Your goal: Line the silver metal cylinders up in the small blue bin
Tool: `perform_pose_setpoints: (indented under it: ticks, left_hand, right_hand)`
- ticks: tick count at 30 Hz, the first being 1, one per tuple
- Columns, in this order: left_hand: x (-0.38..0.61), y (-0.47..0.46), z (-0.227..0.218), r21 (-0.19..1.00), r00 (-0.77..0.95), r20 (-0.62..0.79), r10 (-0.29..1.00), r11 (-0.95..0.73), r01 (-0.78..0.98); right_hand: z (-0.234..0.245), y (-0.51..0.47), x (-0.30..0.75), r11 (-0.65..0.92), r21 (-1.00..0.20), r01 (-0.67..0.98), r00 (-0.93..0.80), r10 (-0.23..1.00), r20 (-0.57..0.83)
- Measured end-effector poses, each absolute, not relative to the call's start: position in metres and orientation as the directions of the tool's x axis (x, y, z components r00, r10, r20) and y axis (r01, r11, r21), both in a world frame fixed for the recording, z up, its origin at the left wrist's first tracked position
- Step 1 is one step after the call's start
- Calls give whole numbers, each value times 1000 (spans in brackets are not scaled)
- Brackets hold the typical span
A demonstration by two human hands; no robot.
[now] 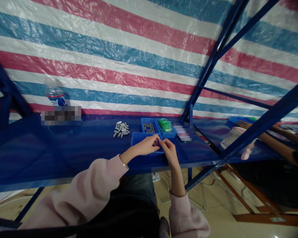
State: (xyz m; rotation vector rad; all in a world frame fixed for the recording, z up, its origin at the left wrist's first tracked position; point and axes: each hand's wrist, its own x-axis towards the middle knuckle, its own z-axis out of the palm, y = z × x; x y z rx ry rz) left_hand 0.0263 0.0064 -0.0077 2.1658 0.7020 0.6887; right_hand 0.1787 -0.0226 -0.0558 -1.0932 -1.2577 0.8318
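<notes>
My left hand (149, 145) and my right hand (170, 151) meet over the front blue tray (136, 138), their fingertips pinched together. Whatever is between the fingers is too small or too hidden to make out. Behind that tray stands a blue bin (142, 125) holding small dark metal parts (149, 128). To its right, another blue bin (169, 135) holds green plastic-looking pieces (166, 125). A loose pile of silvery metal cylinders (121, 129) lies on the blue tabletop (96, 148), left of the trays.
A plastic bottle (56, 94) stands at the back left. Blue frame posts (208, 71) rise to the right. Beyond them, another person's arms (273, 142) reach over the neighbouring table, near a whitish tub (232, 137). Striped sheeting (114, 66) hangs behind; cables (198, 195) lie on the floor.
</notes>
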Motion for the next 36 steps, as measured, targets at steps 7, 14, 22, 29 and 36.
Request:
perform_pose_setpoints:
  ticks: [7, 14, 22, 29, 36]
  left_hand:
    - [-40, 18, 10, 519, 420, 591, 689, -723, 456]
    - [-131, 45, -18, 242, 225, 218, 950, -276, 930]
    - [-141, 41, -33, 312, 260, 175, 950, -304, 900]
    - [-142, 44, -36, 339, 325, 218, 920, -384, 859]
    - [-144, 48, -41, 353, 344, 219, 913, -402, 845]
  right_hand:
    - [-54, -24, 177, 287, -955, 75, 168, 941, 296]
    - [-54, -23, 177, 287, -955, 72, 174, 939, 295]
    - [-52, -23, 176, 278, -955, 104, 184, 938, 293]
    - [-52, -24, 176, 278, -954, 116, 187, 937, 296]
    - [-53, -24, 176, 283, -954, 94, 179, 938, 296]
